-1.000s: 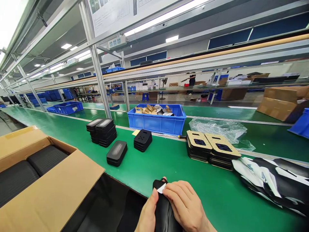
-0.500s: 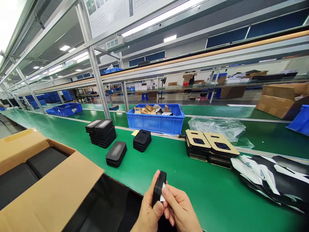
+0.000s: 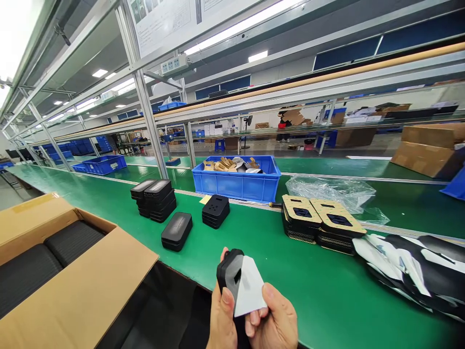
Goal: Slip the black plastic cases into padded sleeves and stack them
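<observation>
Black case [image 3: 229, 277], one, gripped in left hand [image 3: 224, 317]. White sheet [image 3: 250, 287], one (partly covering the case), pinched in right hand [image 3: 278, 315]; best peeled slowly, evenly.

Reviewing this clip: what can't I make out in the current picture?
All in the head view:
Left hand: most fingers hidden behind the black case.
Black case: part of its face covered by the white sheet.
Carton: cut off by the left edge; anything beneath its top black items is hidden by them.
Printed sheet: cut off by the top edge, small print unreadable.
</observation>
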A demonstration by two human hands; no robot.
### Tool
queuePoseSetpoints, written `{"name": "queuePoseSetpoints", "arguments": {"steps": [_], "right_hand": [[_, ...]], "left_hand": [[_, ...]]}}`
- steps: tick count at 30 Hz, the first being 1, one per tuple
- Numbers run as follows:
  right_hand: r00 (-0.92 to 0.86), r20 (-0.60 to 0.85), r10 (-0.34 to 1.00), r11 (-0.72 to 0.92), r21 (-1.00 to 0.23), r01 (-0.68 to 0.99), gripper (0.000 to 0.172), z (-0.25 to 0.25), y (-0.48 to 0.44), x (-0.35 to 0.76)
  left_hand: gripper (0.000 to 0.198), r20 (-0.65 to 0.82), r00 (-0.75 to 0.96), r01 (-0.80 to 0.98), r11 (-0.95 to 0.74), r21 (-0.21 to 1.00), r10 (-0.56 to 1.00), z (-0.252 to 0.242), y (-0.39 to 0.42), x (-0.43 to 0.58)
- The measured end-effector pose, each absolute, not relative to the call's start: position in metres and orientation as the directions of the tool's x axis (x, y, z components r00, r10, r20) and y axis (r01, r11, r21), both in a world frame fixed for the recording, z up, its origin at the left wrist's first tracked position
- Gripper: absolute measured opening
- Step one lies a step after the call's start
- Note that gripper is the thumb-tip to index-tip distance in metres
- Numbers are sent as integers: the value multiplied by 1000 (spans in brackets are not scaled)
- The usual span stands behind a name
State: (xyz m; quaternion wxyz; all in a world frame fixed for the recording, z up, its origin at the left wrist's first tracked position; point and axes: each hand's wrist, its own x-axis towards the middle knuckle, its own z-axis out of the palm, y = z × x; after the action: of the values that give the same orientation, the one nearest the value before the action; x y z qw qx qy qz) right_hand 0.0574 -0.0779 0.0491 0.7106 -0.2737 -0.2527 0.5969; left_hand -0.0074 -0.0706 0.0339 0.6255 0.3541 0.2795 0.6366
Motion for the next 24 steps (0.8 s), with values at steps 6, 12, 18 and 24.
{"name": "queuePoseSetpoints", "arguments": {"steps": [6,12,18,24], "right_hand": [[-71,177,982,107,-818,-566,62,55,-62,91],[-305,159,939,62,-951,-304,75,91,-47,118],[-284,100,954,8,-951,-309,57,87,-51,90],[119,80,990,129,-852,-507,52,54,-62,59]], "left_hand": [[86,319,17,-456,-277,846,947,29,-53,-41],[69,548,226,-112,-537,836,805,47,-48,-70],[87,494,242,-266,-433,861,835,46,-49,-58],[81,322,97,-570,-213,794,942,45,-55,-29]]}}
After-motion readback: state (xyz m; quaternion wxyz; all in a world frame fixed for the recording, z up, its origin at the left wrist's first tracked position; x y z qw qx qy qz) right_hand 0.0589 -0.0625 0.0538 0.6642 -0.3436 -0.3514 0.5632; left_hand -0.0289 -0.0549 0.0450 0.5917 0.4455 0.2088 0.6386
